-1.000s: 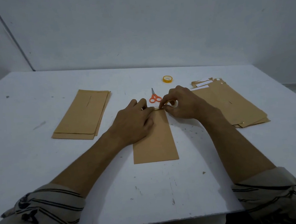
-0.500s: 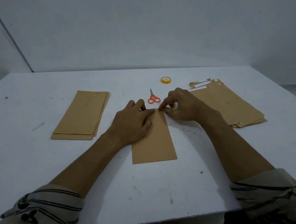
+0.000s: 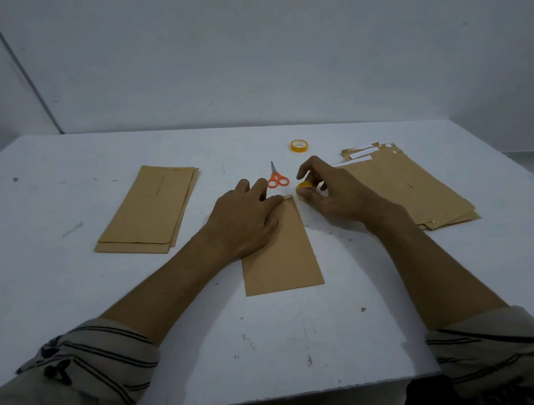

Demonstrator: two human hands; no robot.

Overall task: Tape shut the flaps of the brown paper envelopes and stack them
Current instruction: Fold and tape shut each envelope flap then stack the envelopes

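Note:
One brown envelope (image 3: 282, 258) lies lengthwise in the middle of the white table (image 3: 76, 294). My left hand (image 3: 244, 216) presses flat on its upper left part, fingers straight, near the folded flap. Just right of the flap's corner, my right hand (image 3: 331, 194) holds a small yellow tape roll (image 3: 304, 187) between thumb and fingers, lifted slightly off the table. A neat stack of brown envelopes (image 3: 152, 210) lies to the left. A looser pile of envelopes (image 3: 416, 188) with open flaps and white strips lies to the right.
Orange-handled scissors (image 3: 277, 179) lie just beyond the middle envelope, tips pointing away. A second yellow tape roll (image 3: 299, 145) sits farther back. A grey wall rises behind the table. Small scraps dot the near part of the table.
My right hand has pulled away from the flap to the right, and the tape roll it holds has come into sight. My left hand stays pressed on the envelope.

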